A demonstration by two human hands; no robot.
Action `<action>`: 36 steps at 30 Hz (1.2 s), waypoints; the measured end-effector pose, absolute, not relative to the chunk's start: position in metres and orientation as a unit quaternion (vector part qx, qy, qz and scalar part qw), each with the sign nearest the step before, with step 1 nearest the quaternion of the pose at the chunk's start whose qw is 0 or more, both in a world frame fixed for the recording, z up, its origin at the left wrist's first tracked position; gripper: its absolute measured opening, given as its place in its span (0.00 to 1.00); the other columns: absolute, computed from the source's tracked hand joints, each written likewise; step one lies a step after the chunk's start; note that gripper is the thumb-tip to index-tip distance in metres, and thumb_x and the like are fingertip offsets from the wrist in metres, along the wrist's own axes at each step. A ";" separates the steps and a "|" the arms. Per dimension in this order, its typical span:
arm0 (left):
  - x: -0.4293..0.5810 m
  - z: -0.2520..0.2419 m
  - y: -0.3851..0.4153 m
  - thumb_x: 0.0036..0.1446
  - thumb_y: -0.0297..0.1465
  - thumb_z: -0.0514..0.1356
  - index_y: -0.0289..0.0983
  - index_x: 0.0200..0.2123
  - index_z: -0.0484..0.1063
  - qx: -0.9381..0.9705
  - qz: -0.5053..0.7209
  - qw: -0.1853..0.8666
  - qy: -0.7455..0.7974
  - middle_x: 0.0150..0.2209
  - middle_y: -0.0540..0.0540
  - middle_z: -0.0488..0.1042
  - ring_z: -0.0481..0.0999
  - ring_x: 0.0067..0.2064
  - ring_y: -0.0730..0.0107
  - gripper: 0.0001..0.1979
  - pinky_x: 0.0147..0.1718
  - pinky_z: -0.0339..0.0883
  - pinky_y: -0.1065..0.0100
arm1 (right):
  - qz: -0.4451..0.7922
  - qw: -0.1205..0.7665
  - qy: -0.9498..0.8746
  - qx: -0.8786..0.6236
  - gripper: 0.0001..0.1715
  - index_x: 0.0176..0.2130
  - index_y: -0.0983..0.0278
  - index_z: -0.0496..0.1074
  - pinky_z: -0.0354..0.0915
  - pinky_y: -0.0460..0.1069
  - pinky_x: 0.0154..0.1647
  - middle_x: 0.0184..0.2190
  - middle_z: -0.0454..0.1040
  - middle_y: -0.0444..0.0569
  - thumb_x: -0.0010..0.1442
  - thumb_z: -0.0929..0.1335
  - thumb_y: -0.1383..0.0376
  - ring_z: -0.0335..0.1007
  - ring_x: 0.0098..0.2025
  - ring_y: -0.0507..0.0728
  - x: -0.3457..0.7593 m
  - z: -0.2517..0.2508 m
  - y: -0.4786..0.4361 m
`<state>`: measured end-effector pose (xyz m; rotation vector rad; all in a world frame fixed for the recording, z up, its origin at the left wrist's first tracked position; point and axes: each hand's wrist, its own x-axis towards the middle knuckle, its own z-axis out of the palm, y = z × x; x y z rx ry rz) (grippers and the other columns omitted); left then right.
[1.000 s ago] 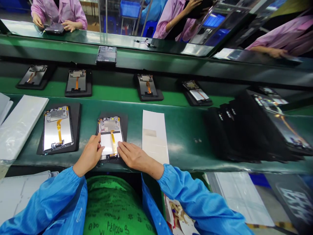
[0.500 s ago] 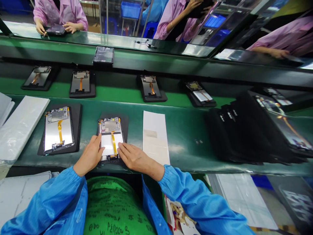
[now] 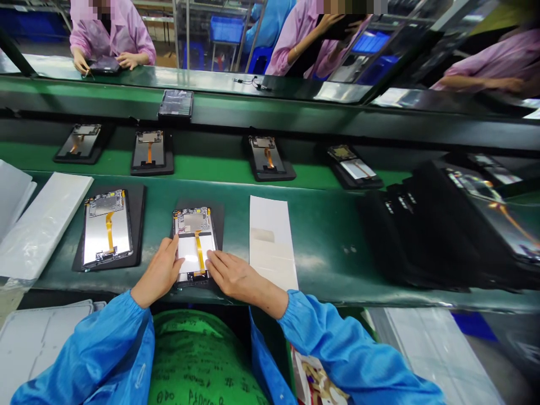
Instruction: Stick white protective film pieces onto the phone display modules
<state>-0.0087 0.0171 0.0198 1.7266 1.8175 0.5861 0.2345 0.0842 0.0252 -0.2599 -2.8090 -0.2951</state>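
An opened tablet (image 3: 188, 253) lies before me on a black foam pad (image 3: 218, 222), its circuit board, white panel and orange ribbon cable facing up. My left hand (image 3: 157, 273) holds the tablet's left edge, thumb resting on the white panel. On the other side, the fingers of my right hand (image 3: 240, 277) are pressed together against the right edge, close to the cable; their tips partly cover it. Left of my hands, a second opened tablet (image 3: 120, 233) sits on its own black pad (image 3: 138, 216). A white strip of sheet (image 3: 270, 225) lies to the right.
Along the green conveyor belt (image 3: 211, 160) several opened tablets rest on black pads. A stack of black pads (image 3: 405, 242) stands at the right, white plastic-wrapped sheets (image 3: 46, 225) at the left. Co-workers in pink (image 3: 113, 42) work across the line.
The view has shifted slightly, so the bench appears lower and further right. Tablets on the belt have moved a little rightward in view. Both hands stay on the same tablet.
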 end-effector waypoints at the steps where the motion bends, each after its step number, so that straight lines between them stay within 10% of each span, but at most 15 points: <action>1: -0.009 0.020 0.017 0.64 0.28 0.52 0.34 0.67 0.54 0.644 0.219 0.280 0.677 0.44 0.43 0.64 0.71 0.41 0.63 0.28 0.48 0.70 0.57 | -0.100 0.151 -0.979 -0.093 0.16 0.51 0.77 0.73 0.74 0.56 0.47 0.51 0.76 0.69 0.69 0.61 0.73 0.75 0.51 0.64 0.234 0.025 0.084; 15: -0.011 0.022 0.009 0.65 0.39 0.56 0.35 0.67 0.56 0.637 0.115 0.147 0.748 0.53 0.36 0.66 0.75 0.48 0.53 0.31 0.44 0.72 0.55 | -0.005 0.176 -0.973 -0.148 0.15 0.52 0.73 0.73 0.74 0.56 0.51 0.53 0.75 0.65 0.69 0.63 0.70 0.73 0.54 0.64 0.240 0.019 0.079; 19: -0.008 0.000 -0.002 0.63 0.43 0.57 0.30 0.64 0.60 0.599 0.194 0.071 0.774 0.65 0.26 0.58 0.58 0.67 0.38 0.33 0.60 0.57 0.39 | 0.145 0.207 -0.900 -0.355 0.17 0.56 0.67 0.70 0.75 0.55 0.49 0.50 0.76 0.59 0.70 0.63 0.67 0.76 0.48 0.60 0.243 0.012 0.081; 23: 0.010 -0.013 -0.012 0.66 0.40 0.53 0.33 0.63 0.62 0.570 0.302 0.107 0.757 0.70 0.30 0.53 0.45 0.73 0.43 0.26 0.66 0.45 0.37 | 0.268 0.151 -0.845 -0.438 0.15 0.51 0.68 0.72 0.76 0.50 0.45 0.46 0.73 0.56 0.64 0.68 0.70 0.77 0.42 0.57 0.238 0.006 0.071; 30: 0.022 0.015 0.051 0.59 0.45 0.62 0.45 0.68 0.49 0.445 0.457 0.319 0.700 0.48 0.42 0.78 0.82 0.46 0.53 0.38 0.47 0.76 0.49 | 0.351 0.170 -0.807 -0.443 0.18 0.52 0.62 0.73 0.74 0.46 0.39 0.42 0.76 0.49 0.62 0.71 0.64 0.77 0.35 0.52 0.260 0.026 0.140; 36: 0.041 0.031 0.255 0.60 0.33 0.62 0.32 0.65 0.55 0.398 0.531 0.349 0.661 0.47 0.36 0.77 0.82 0.43 0.64 0.33 0.41 0.77 0.60 | 0.180 0.208 -0.676 -0.684 0.25 0.59 0.71 0.67 0.58 0.58 0.63 0.59 0.67 0.67 0.66 0.67 0.63 0.64 0.63 0.65 0.333 0.076 0.325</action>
